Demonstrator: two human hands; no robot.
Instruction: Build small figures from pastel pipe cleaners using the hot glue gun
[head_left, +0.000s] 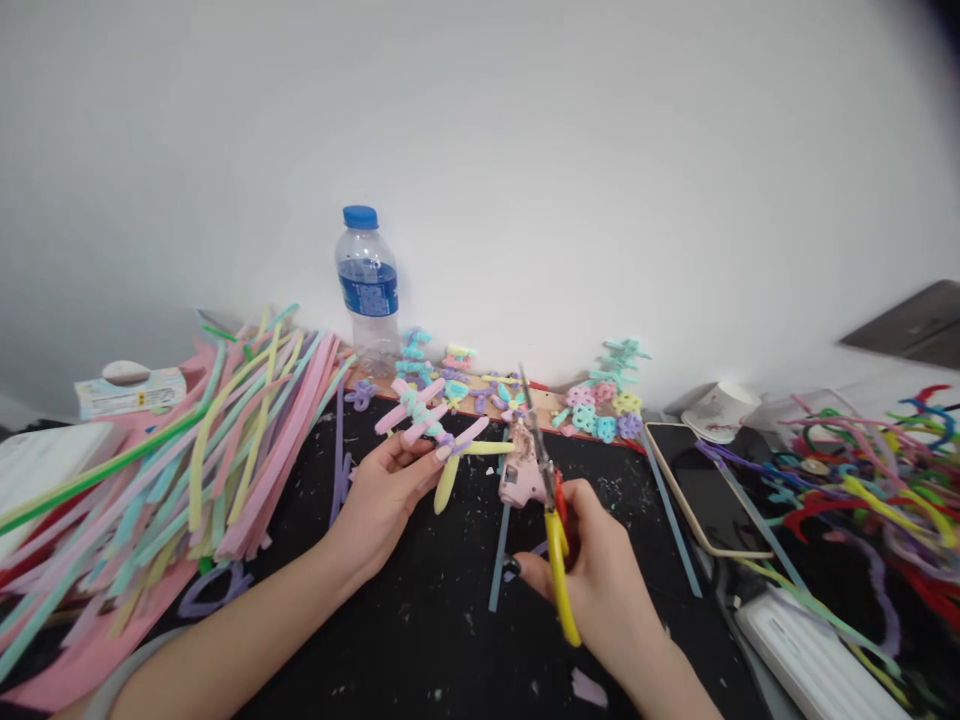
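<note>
My left hand [394, 490] pinches a pipe-cleaner figure [421, 412] between thumb and fingers. The figure has pink arms, a mint-wrapped middle, a lilac piece and two yellow ends, one pointing right and one hanging down. In my right hand [600, 560] is a pair of scissors [557, 560] with yellow and red handles, the blades pointing up and away from me. Whether the blades are parted is hard to make out. Just behind the scissors lies a pink plastic device [520, 482] with a stained top, partly hidden by them. A pale blue strip [499, 565] lies below it.
A heap of pastel pipe cleaners [247, 430] covers the left side. A water bottle [367, 290] stands by the wall. Finished pipe-cleaner flowers [604, 412] line the back. At right are a phone [709, 490], a paper cup [721, 408], a white box [817, 660] and tangled coloured pipe cleaners [885, 510].
</note>
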